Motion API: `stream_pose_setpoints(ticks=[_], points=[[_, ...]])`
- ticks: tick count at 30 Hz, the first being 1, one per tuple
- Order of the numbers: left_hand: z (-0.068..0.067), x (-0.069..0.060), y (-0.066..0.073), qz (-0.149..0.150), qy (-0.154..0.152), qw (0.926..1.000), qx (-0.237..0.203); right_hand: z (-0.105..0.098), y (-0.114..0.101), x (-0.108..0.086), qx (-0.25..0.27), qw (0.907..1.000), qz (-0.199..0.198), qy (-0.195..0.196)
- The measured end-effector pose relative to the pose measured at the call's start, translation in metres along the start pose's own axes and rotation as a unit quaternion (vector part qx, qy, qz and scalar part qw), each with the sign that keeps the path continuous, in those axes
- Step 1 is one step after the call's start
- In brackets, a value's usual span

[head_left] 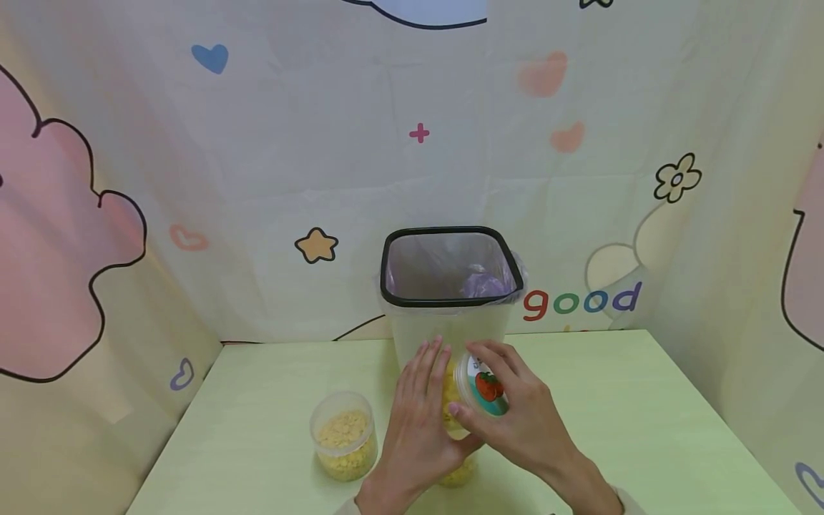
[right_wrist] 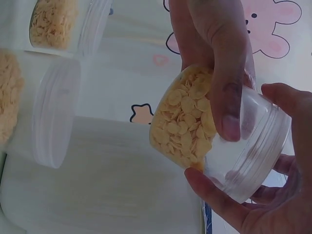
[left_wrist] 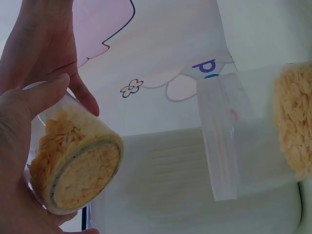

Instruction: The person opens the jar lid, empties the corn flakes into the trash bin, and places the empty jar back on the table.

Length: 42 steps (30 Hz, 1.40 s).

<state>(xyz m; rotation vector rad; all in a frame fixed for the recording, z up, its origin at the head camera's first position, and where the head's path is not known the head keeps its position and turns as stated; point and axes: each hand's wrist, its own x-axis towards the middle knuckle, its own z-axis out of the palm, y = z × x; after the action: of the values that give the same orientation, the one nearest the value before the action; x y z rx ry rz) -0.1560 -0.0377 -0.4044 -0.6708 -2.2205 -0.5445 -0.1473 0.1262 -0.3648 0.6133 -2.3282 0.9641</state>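
My left hand holds a clear plastic jar of pale yellow flakes, tilted above the table. In the left wrist view, its thumb and fingers wrap the jar's body and the jar's base faces the camera. My right hand grips the lid end, which bears a tomato picture. In the right wrist view the right fingers spread around the clear ridged rim. Another jar of flakes stands left of my hands. A third jar is partly hidden beneath them.
Behind my hands stands a pale bin with a black rim and a clear liner; something purple lies inside. The pale green table meets a printed curtain at the back and sides.
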Motion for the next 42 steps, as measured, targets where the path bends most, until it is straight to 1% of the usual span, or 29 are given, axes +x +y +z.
stream_pose_setpoints(ticks=[2,4,8,12,14,17,22,26,29,35,38,42], points=[[-0.001,0.0,0.001,-0.006,-0.002,1.0,-0.002,0.001,-0.001,0.0,0.004,1.0,-0.001,0.0],[-0.001,0.001,0.001,-0.008,0.004,0.9999,-0.006,0.002,-0.002,0.0,0.005,1.0,-0.001,0.001],[-0.001,0.002,0.001,-0.002,0.025,0.9996,-0.013,0.003,-0.004,-0.001,0.008,0.9999,0.006,0.0],[-0.001,0.002,0.0,0.002,0.032,0.9995,-0.009,0.004,-0.007,-0.002,0.01,0.9999,0.012,-0.005],[-0.001,0.003,-0.001,-0.001,0.03,0.9995,-0.008,0.005,-0.007,-0.002,0.012,0.9999,0.011,-0.005],[-0.001,0.003,-0.002,0.002,0.04,0.9992,-0.005,0.006,-0.008,-0.003,0.014,0.9999,0.006,-0.003],[-0.002,0.002,-0.002,-0.002,0.043,0.999,-0.008,0.008,-0.009,-0.003,0.016,0.9998,0.004,-0.007],[-0.003,0.001,-0.002,-0.01,0.037,0.9991,-0.018,0.007,-0.009,-0.003,0.014,0.9998,0.004,-0.017],[-0.002,0.0,-0.002,-0.01,0.039,0.9989,-0.022,0.005,-0.009,-0.002,0.007,0.9996,0.005,-0.027],[0.0,0.0,-0.005,0.016,0.065,0.9977,-0.015,0.0,-0.006,-0.001,-0.004,0.9996,0.009,-0.028],[0.0,-0.001,-0.008,0.029,0.07,0.9972,0.002,-0.002,-0.004,-0.001,0.004,0.9991,0.022,-0.036],[0.001,-0.002,-0.012,0.043,0.073,0.9961,0.022,-0.003,-0.003,-0.002,0.018,0.9966,0.051,-0.062]])
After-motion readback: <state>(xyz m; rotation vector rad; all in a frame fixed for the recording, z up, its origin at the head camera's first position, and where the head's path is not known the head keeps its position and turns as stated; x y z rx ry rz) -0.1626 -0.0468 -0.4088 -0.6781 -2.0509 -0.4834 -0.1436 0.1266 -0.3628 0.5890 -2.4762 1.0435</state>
